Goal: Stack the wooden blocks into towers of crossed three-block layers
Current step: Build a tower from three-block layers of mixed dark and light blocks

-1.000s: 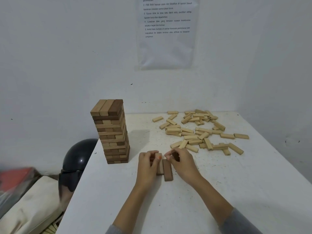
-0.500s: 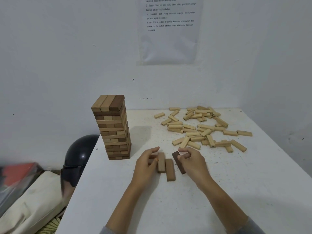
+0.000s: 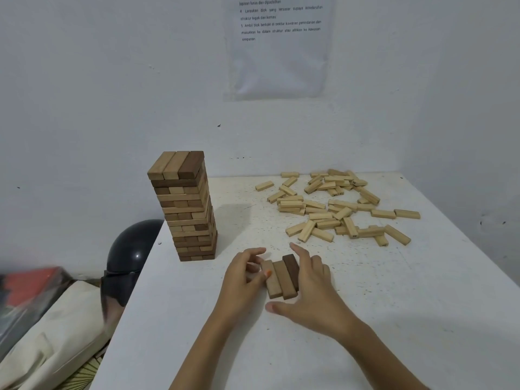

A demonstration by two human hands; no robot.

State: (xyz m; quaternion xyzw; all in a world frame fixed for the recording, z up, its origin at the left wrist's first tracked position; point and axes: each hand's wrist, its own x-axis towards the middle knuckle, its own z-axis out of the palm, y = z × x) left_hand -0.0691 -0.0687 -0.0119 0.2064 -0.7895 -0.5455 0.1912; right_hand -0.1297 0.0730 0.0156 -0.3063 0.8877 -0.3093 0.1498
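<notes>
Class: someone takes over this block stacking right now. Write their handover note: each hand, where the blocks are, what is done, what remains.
Left hand: fingers loosely bent, thumb touching the left side of the three-block row.
Right hand: fingers straight, laid against the dark block on the row's right side. Neither hand grips anything.
Done: a tall tower stands near the table's left edge; the row lies flat as a new tower's first layer.
Left: lay crossed layers on it from the loose blocks, far right.
</notes>
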